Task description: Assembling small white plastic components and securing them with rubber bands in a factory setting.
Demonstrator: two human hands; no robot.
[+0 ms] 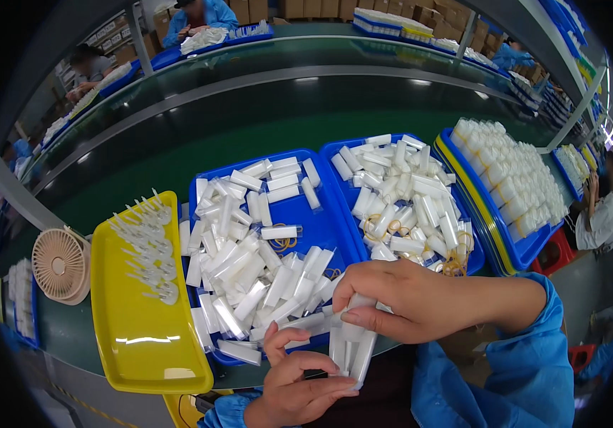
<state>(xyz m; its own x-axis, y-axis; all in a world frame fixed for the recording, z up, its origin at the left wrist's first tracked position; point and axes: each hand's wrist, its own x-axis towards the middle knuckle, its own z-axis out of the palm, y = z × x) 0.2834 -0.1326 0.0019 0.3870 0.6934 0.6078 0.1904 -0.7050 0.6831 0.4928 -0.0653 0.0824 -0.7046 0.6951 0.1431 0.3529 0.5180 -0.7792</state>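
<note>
Near the table's front edge, both hands close on a small bundle of white rectangular pieces (360,354). My left hand (299,385) pinches the bundle's lower end between thumb and fingers. From above, my right hand (420,296) grips its upper end, fingers curled over and hiding part of it. Just beyond lies a blue tray (331,228) heaped with loose white pieces in clear wrap (249,285), some rubber bands (283,244) among them. Behind my right hand, a second blue tray (346,189) holds more such pieces and tan rubber bands (456,265).
At left, a yellow tray (150,364) carries rows of small white stemmed parts (151,246), beside a beige fan (60,265). Stacked trays on the right hold banded white bundles (510,171). Behind runs a dark green conveyor (306,107); several people work around it.
</note>
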